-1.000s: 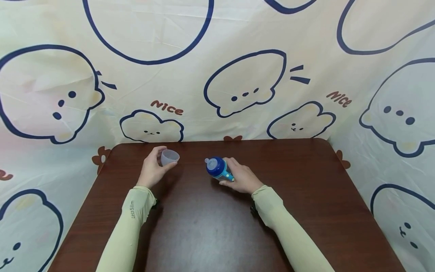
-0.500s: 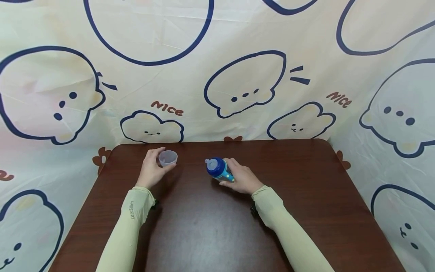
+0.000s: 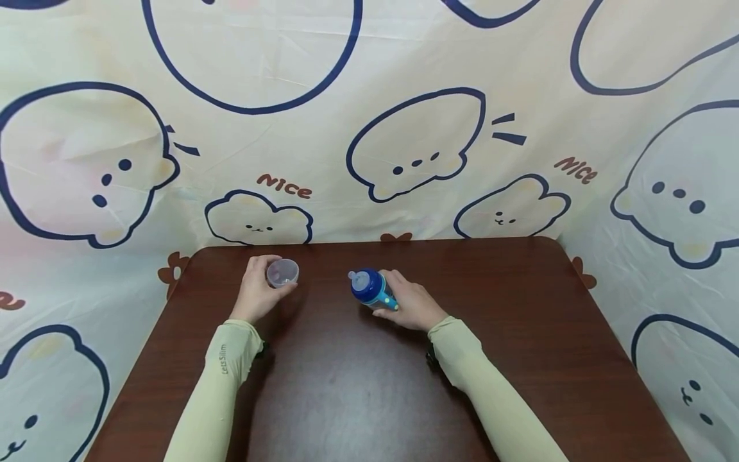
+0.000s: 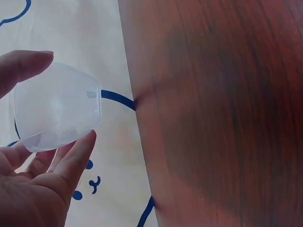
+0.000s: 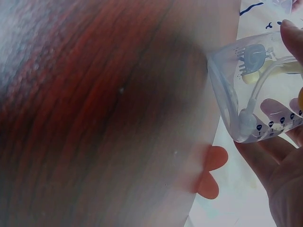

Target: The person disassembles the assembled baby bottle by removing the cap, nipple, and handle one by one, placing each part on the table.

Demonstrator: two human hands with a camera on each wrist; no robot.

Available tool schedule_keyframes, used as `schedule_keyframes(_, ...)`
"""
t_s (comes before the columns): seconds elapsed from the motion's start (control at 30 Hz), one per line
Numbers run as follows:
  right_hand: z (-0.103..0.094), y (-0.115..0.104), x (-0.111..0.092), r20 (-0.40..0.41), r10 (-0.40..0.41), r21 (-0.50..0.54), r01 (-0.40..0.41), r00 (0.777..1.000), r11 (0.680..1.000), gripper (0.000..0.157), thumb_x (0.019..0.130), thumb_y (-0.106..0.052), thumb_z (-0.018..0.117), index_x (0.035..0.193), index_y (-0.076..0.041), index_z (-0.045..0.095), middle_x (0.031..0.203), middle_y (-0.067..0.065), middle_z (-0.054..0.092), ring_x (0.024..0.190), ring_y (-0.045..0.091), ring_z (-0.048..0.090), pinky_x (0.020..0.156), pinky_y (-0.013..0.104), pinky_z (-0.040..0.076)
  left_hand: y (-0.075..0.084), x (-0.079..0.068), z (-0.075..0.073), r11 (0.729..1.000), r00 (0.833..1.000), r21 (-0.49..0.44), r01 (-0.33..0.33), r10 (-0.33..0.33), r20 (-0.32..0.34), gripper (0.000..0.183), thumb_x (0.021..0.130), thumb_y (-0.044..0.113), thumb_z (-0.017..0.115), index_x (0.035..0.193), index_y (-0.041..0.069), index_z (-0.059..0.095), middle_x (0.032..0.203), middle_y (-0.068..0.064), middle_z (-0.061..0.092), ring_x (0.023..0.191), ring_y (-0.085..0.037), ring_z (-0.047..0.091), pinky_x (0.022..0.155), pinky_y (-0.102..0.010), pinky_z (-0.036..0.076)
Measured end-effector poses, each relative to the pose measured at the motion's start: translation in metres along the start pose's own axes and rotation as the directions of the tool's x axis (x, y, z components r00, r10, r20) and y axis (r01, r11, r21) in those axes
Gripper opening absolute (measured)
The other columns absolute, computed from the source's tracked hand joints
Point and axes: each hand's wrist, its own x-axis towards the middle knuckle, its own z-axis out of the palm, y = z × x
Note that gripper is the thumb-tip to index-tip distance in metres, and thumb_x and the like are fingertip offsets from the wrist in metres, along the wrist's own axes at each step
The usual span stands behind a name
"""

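My left hand (image 3: 254,292) holds a small translucent plastic cup (image 3: 283,274) between thumb and fingers near the far left of the table. Seen from the head, its mouth faces up towards me. The left wrist view shows the thumb on one side of the cup (image 4: 57,109) and the fingers on the other. To the right, my right hand (image 3: 412,301) grips a clear baby bottle (image 3: 365,282) with a blue collar, a pale spout and a light-blue handle. It leans to the left. A straw with a weighted end (image 5: 247,122) shows inside its body, which bears an animal print and scale marks.
Both things are over a dark brown wooden table (image 3: 358,398) with rounded far corners. A cream cloth (image 3: 323,154) with cartoon outlines hangs behind the table and along its sides. Shadows of the hands fall on the wood.
The cup has tipped so that its mouth turns more towards the head camera, and it has shifted slightly left and nearer. The right hand and the bottle have hardly moved.
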Motion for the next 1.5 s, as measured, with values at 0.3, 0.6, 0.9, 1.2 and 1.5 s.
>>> schedule_keyframes(0.3,0.002,0.001,0.000,-0.003,-0.007,0.000,0.007,1.000,1.000,0.081,0.089,-0.048,0.080,0.153,-0.025,0.036,0.132,0.000,0.055,0.115,0.021,0.063,0.098,0.048,0.057,-0.004,0.000,0.000,1.000,1.000,0.006,-0.007,0.007,0.018,0.070,0.085,0.021,0.085,0.140,0.003,0.046,0.136,-0.022,0.044,0.126,-0.041,0.049,0.106,-0.063,0.046)
schedule_keyframes(0.6,0.001,0.000,0.001,-0.008,-0.003,0.000,0.003,1.000,1.000,0.081,0.088,-0.047,0.081,0.152,-0.025,0.036,0.132,0.001,0.055,0.116,0.022,0.062,0.099,0.049,0.057,-0.008,0.002,0.000,0.999,0.999,0.032,0.007,-0.008,0.041,0.071,0.084,0.019,0.086,0.140,0.002,0.046,0.138,-0.023,0.044,0.127,-0.042,0.049,0.106,-0.063,0.046)
schedule_keyframes(0.9,0.000,-0.001,0.000,-0.008,0.005,-0.002,-0.005,1.000,1.000,0.081,0.089,-0.047,0.081,0.153,-0.025,0.036,0.133,0.001,0.055,0.117,0.021,0.062,0.100,0.049,0.057,-0.009,0.004,0.000,0.999,0.999,0.047,0.013,-0.015,0.045,0.070,0.083,0.015,0.086,0.139,0.000,0.047,0.137,-0.024,0.045,0.126,-0.043,0.050,0.106,-0.063,0.046)
schedule_keyframes(1.2,0.000,-0.001,0.000,-0.002,0.018,0.003,-0.018,1.000,1.000,0.081,0.087,-0.047,0.082,0.152,-0.027,0.037,0.134,0.000,0.055,0.119,0.021,0.062,0.101,0.050,0.056,-0.014,0.004,0.001,0.998,0.997,0.056,0.043,-0.046,0.055,0.070,0.083,0.013,0.085,0.140,0.001,0.046,0.138,-0.024,0.044,0.127,-0.044,0.049,0.108,-0.065,0.045)
schedule_keyframes(1.5,0.000,-0.002,0.000,-0.003,0.000,-0.011,0.000,1.000,1.000,0.081,0.088,-0.048,0.081,0.152,-0.026,0.037,0.133,0.000,0.056,0.117,0.021,0.063,0.100,0.048,0.057,-0.020,0.002,0.001,0.995,0.994,0.069,0.070,-0.076,0.076,0.071,0.085,0.016,0.083,0.141,-0.002,0.044,0.140,-0.027,0.043,0.127,-0.046,0.047,0.108,-0.066,0.044)
